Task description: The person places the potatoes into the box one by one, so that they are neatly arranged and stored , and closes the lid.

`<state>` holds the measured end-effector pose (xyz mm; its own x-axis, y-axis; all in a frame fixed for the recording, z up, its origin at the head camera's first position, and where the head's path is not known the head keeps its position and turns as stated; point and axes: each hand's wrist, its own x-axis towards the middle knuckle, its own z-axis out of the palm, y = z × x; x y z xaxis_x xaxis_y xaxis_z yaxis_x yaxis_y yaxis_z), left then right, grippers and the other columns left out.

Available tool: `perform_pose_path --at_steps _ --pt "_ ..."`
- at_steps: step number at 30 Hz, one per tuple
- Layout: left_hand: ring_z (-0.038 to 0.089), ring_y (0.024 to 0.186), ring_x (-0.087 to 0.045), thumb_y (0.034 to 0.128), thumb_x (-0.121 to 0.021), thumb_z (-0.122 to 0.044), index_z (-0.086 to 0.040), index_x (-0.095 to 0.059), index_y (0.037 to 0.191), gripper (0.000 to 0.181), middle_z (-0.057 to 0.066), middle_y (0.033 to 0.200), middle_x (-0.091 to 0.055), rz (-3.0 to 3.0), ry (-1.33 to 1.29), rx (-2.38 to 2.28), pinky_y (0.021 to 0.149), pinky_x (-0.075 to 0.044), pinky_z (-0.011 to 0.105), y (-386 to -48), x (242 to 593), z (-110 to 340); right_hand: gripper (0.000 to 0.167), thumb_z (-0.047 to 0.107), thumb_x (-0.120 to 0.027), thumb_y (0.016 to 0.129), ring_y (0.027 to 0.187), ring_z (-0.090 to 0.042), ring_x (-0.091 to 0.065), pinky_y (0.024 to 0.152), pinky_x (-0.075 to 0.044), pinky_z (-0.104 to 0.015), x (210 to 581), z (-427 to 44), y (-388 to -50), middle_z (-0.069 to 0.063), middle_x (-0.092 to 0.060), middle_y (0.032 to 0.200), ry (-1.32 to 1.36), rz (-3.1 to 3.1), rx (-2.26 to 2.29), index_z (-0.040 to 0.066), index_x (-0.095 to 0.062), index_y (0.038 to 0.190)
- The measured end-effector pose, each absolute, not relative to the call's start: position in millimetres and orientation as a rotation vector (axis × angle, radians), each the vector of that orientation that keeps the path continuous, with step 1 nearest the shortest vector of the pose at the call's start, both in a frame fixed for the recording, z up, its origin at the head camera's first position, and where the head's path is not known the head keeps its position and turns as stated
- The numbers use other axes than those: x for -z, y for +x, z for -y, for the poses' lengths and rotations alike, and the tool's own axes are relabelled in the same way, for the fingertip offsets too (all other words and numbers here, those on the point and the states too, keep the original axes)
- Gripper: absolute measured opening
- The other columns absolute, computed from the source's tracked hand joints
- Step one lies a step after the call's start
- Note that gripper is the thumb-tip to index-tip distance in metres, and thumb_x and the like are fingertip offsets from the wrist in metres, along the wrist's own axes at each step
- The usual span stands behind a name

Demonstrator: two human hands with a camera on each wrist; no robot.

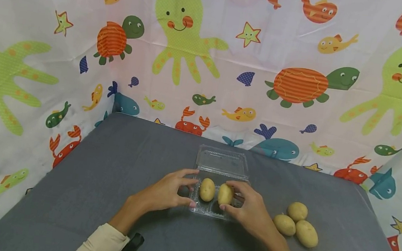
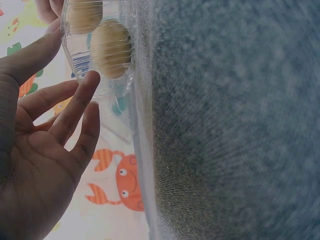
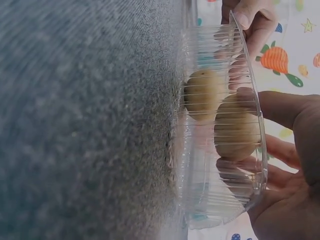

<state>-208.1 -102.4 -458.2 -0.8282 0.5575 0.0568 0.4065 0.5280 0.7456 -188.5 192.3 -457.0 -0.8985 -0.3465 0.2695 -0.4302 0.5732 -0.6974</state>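
Note:
An open clear plastic container (image 1: 208, 212) lies on the grey table, its lid (image 1: 222, 161) tilted back. One potato (image 1: 207, 190) rests inside on the left. My right hand (image 1: 251, 208) grips a second potato (image 1: 225, 195) between thumb and fingers at the container's right half; in the right wrist view this potato (image 3: 237, 127) sits higher than the other potato (image 3: 202, 95). At the container's left edge is my left hand (image 1: 165, 191), its thumb and fingers spread around the side. The left wrist view shows the left hand (image 2: 50, 130) with its thumb at the rim.
Three potatoes (image 1: 297, 211) lie close together on the table (image 1: 100, 197), right of my right hand. Behind and beside the table hangs a white curtain (image 1: 216, 9) printed with sea animals.

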Motion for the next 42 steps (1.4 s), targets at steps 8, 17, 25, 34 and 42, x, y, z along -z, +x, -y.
perform_pose_path --at_steps 8,17,25,34,42 --pt "0.017 0.126 -0.065 0.0924 -0.086 -0.033 -0.006 -0.056 0.153 0.073 0.006 0.167 -0.042 -2.579 0.833 -1.184 0.105 -0.051 0.049 -208 459 102 0.066 0.008 -0.094 0.08 0.121 -0.033 -0.068 0.097 -0.059 -0.035 456 -188 -190 -0.012 -0.066 0.135 0.635 2.708 -1.263 0.003 -0.065 0.139" --pt "0.017 0.126 -0.065 0.0924 -0.085 -0.034 -0.005 -0.057 0.153 0.072 0.007 0.166 -0.042 -2.586 0.846 -1.176 0.102 -0.051 0.047 -208 457 103 0.062 0.013 -0.093 0.084 0.122 -0.036 -0.068 0.097 -0.059 -0.046 457 -184 -193 -0.013 -0.067 0.136 0.608 2.751 -1.22 0.005 -0.065 0.139" --pt "0.017 0.126 -0.064 0.0924 -0.085 -0.036 -0.005 -0.057 0.153 0.074 0.007 0.167 -0.042 -2.58 0.846 -1.178 0.106 -0.05 0.05 -208 458 103 0.059 0.009 -0.089 0.086 0.124 -0.037 -0.067 0.099 -0.058 -0.048 454 -181 -195 -0.014 -0.067 0.138 0.561 2.808 -1.189 0.005 -0.065 0.14" --pt "0.018 0.126 -0.065 0.0918 -0.086 -0.031 -0.005 -0.056 0.154 0.074 0.007 0.168 -0.04 -2.576 0.845 -1.188 0.11 -0.048 0.052 -207 456 103 0.058 0.004 -0.088 0.086 0.125 -0.039 -0.067 0.1 -0.058 -0.049 453 -177 -200 -0.017 -0.067 0.138 0.554 2.823 -1.172 0.001 -0.064 0.138" --pt "0.019 0.127 -0.065 0.0927 -0.085 -0.031 -0.005 -0.054 0.155 0.075 0.008 0.168 -0.04 -2.553 0.832 -1.2 0.104 -0.052 0.05 -207 455 104 0.047 -0.003 -0.083 0.088 0.114 -0.032 -0.072 0.094 -0.06 -0.043 450 -174 -203 -0.014 -0.074 0.122 0.537 2.789 -1.153 0.001 -0.067 0.132"
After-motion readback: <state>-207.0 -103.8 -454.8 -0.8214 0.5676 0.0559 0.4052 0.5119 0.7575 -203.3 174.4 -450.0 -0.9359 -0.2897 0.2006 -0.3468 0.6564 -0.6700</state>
